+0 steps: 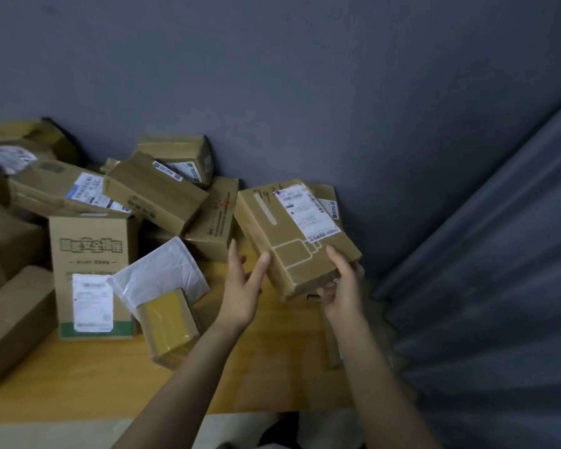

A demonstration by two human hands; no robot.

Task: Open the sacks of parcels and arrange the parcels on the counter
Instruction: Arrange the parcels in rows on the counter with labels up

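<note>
Head view. The right hand (340, 288) grips the near end of a brown parcel box (282, 241), thumb on its top face and fingers curled beneath. The box is tilted, with its near end raised above the wooden tabletop (272, 367). A white shipping label (308, 213) lies on the top face, beyond the right thumb. The left hand (240, 286) is spread with straight fingers, holding nothing; one fingertip touches the box's left edge. Just left of the left hand lie a white padded envelope (162, 273) and, nearer the wrist, a small yellow-taped box (169, 325). Further left stands an upright carton (91, 273) with a green band. Beyond the left hand, more cardboard parcels (156, 196) are heaped against the grey wall (305, 92).
</note>
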